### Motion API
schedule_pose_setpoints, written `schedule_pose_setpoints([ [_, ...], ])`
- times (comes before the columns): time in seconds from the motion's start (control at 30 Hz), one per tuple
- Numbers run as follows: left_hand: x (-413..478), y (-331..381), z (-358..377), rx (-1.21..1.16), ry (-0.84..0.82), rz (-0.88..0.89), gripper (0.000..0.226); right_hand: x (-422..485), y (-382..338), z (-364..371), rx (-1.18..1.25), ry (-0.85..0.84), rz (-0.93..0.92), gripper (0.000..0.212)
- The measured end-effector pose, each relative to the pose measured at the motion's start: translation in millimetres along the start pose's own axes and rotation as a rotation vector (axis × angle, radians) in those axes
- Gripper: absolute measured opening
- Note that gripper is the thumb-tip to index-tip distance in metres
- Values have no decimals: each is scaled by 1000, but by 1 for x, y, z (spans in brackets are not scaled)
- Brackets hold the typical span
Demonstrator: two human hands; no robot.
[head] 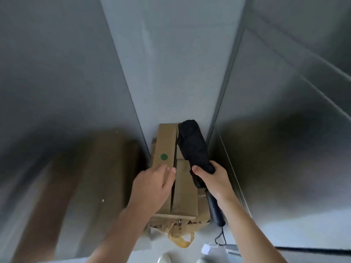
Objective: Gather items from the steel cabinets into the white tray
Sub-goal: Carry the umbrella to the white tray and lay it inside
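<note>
Deep in a narrow steel cabinet [76,76], a stack of flat brown cardboard boxes [187,188] lies on the floor. The top long box [164,147] carries a green round sticker. My right hand [212,179] is wrapped around a folded black umbrella [193,147], whose handle [216,211] and wrist cord stick out behind my wrist. My left hand [153,184] rests on the near end of the stickered box, fingers spread flat on it. No white tray can be made out.
Shiny steel walls close in on the left and right [284,111], with a grey back panel [171,63] between. A yellow plastic bag [180,240] sticks out under the boxes. A small white tag [206,249] hangs from the cord.
</note>
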State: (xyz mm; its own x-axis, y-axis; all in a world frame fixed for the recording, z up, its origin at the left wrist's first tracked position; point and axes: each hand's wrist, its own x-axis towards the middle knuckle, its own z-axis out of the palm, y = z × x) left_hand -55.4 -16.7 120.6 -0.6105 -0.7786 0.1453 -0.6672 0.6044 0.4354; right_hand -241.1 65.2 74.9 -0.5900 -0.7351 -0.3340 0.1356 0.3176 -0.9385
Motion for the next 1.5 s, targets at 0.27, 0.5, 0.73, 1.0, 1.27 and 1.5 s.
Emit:
schedule_pose_setpoints([
  [0.27, 28, 73, -107, -14, 275, 181, 48, -60, -140, -33, 156, 16, -274, 27],
  [0.5, 7, 94, -141, 28, 291, 216, 57, -102, -175, -46, 83, 42, -470, 25],
  [0.73, -10, 93, -147, 62, 271, 185, 60, -115, -169, -47, 45, 20, -528, 25],
  [1.0, -31, 87, -146, 109, 258, 108, 64, -118, -160, -43, 44, -33, -547, 22],
  [1.27, -82, 62, -131, 223, 250, 75, 48, -131, -111, -21, 25, -122, -452, 14],
  [1.5, -122, 45, -151, 335, 286, 118, 49, -190, -99, -1, -16, -112, -495, 16],
])
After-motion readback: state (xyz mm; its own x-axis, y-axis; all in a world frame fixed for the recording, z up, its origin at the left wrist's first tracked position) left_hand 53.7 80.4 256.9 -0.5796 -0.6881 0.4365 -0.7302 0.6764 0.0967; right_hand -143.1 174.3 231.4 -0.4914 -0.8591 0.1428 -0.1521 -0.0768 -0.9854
